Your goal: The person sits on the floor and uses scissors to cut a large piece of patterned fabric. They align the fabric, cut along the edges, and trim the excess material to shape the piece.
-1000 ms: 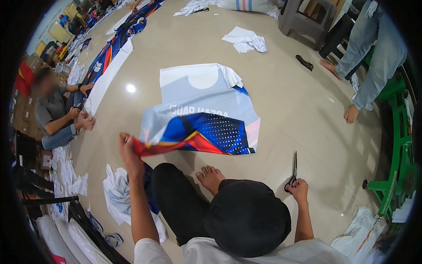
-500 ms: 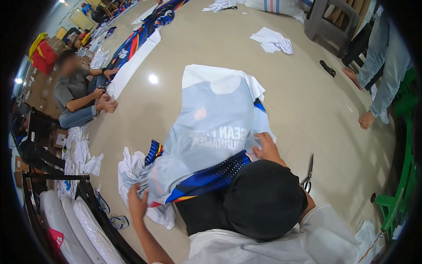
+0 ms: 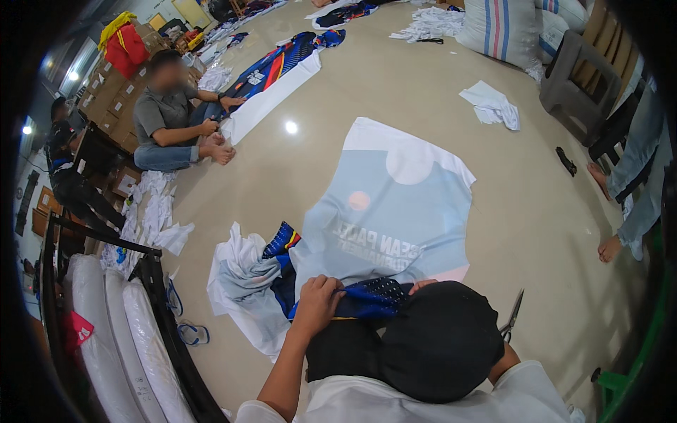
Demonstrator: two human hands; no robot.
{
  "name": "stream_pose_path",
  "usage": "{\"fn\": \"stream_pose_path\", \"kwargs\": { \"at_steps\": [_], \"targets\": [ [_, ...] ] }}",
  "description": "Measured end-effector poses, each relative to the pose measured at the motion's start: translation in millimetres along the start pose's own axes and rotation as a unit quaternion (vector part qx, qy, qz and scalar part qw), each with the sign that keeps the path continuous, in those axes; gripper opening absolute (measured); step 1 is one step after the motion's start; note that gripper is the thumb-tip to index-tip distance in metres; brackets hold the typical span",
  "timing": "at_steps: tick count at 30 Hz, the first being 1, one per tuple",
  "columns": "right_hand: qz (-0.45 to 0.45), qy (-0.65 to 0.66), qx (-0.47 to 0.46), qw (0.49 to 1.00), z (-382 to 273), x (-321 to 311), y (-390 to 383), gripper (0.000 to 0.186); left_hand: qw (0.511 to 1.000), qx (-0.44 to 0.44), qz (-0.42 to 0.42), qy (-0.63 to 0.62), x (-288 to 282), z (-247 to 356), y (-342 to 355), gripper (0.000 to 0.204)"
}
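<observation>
My left hand (image 3: 320, 304) is closed on the bunched lower edge of a pale blue fabric panel (image 3: 395, 197), whose blue, red and dotted side (image 3: 370, 297) shows there. The panel lies on the floor with a white top band and mirrored lettering showing through. My right hand (image 3: 423, 285), mostly hidden behind a black cap (image 3: 441, 338), has its fingers curled on that same edge. To the left, a crumpled white and navy fabric heap (image 3: 236, 282) touches the panel. Black-handled scissors (image 3: 515, 314) lie at the right, partly hidden by the cap.
A seated co-worker (image 3: 166, 123) handles long printed fabric (image 3: 261, 77); another person (image 3: 70, 183) stands left. Legs (image 3: 638, 183), a chair (image 3: 578, 77), sacks (image 3: 497, 39) and a dark object (image 3: 565, 158) are right. Wrapped rolls (image 3: 141, 338) and sandals (image 3: 192, 333) are lower left.
The panel has been flipped so its pale side faces up. My right hand has left the scissors for the fabric. My left hand has moved rightward along the lower edge. The view has shifted.
</observation>
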State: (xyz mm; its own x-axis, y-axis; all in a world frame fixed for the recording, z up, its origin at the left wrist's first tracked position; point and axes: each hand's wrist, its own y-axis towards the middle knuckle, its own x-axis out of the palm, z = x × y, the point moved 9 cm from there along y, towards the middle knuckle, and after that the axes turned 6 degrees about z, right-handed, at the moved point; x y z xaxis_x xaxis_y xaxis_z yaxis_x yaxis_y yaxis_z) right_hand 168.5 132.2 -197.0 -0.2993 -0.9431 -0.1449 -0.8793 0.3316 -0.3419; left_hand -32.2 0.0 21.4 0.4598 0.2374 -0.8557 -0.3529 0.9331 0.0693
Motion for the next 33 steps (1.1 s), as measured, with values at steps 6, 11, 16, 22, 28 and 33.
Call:
{"fn": "stream_pose_path", "kwargs": {
  "at_steps": [6, 11, 16, 22, 28, 33],
  "targets": [
    [-0.133, 0.097, 0.074, 0.984, -14, -9, -27, 0.042, 0.952, -0.144, -0.065, -0.262, -54, -23, -45, 0.009],
    [-0.300, -0.031, 0.040, 0.953, -65, -14, 1, 0.040, 0.852, -0.250, -0.228, -0.399, -68, -40, -135, 0.018],
    [0.178, -0.164, -0.065, 0.968, -80, -155, 136, 0.026, 0.832, -0.483, -0.131, -0.239, -52, -103, -201, 0.053],
    [0.551, -0.412, 0.045, 0.724, -77, -270, 162, 0.060, 0.797, -0.561, -0.156, -0.160, 41, -136, -248, 0.064],
    [0.464, -0.371, 0.131, 0.793, -13, -296, 133, 0.049, 0.791, -0.516, 0.083, -0.319, -1, -125, -201, 0.045],
    [0.474, -0.275, 0.180, 0.817, 43, -303, 29, 0.043, 0.651, -0.373, 0.358, -0.555, -58, -177, -125, 0.031]
  ]
}}
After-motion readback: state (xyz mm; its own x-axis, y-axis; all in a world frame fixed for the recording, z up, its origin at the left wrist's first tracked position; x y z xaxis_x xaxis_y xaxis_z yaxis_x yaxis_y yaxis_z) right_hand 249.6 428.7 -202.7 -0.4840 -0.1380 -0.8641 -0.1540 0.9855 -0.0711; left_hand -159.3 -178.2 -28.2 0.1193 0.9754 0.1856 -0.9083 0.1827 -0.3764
